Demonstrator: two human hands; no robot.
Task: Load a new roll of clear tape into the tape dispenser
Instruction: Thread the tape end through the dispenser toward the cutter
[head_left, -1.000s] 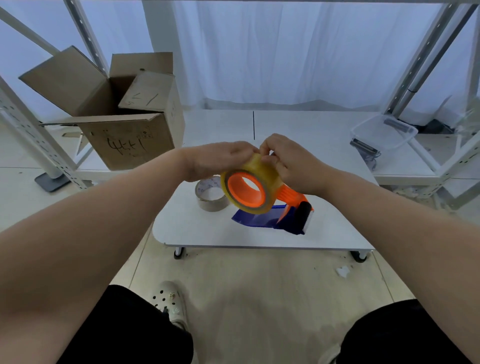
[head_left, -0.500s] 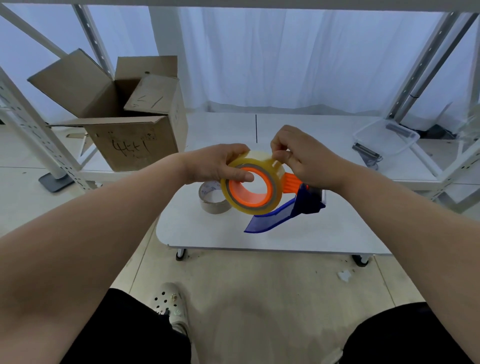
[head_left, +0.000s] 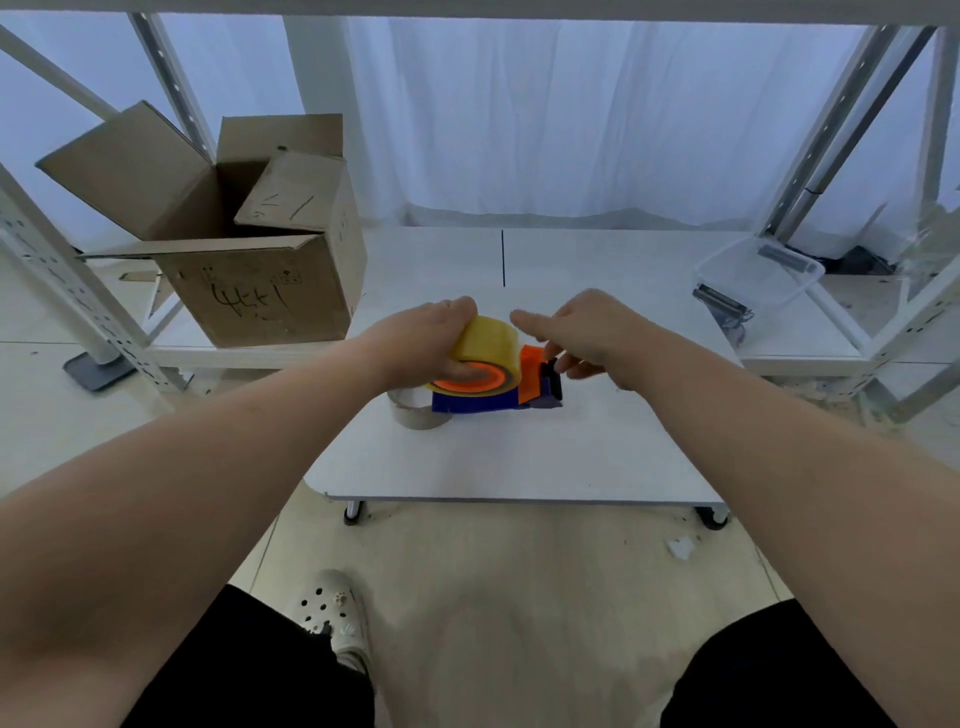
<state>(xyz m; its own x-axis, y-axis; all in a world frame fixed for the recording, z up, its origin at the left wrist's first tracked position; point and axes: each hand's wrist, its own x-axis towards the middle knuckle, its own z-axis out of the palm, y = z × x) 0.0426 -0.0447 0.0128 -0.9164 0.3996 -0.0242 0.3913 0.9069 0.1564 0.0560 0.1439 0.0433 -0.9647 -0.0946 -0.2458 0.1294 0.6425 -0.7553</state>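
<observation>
A yellowish roll of clear tape (head_left: 485, 338) sits on the orange hub of the blue and orange tape dispenser (head_left: 478, 402), which lies low over the white table (head_left: 519, 457). My left hand (head_left: 426, 338) grips the roll from the left, thumb on its orange core. My right hand (head_left: 587, 332) hovers at the dispenser's right end. Its index finger is stretched out over the roll and its other fingers are loosely curled beside the black part. No grip shows there; the hand is blurred.
An empty cardboard tape core (head_left: 415, 413) lies on the table just left of the dispenser. An open cardboard box (head_left: 260, 291) stands at the back left and a clear plastic tub (head_left: 758, 270) at the back right. Metal rack posts (head_left: 78, 291) flank the table.
The dispenser with the roll has come down from mid-air to the table surface and now lies flatter. My right hand has let go of the roll's top and shifted right.
</observation>
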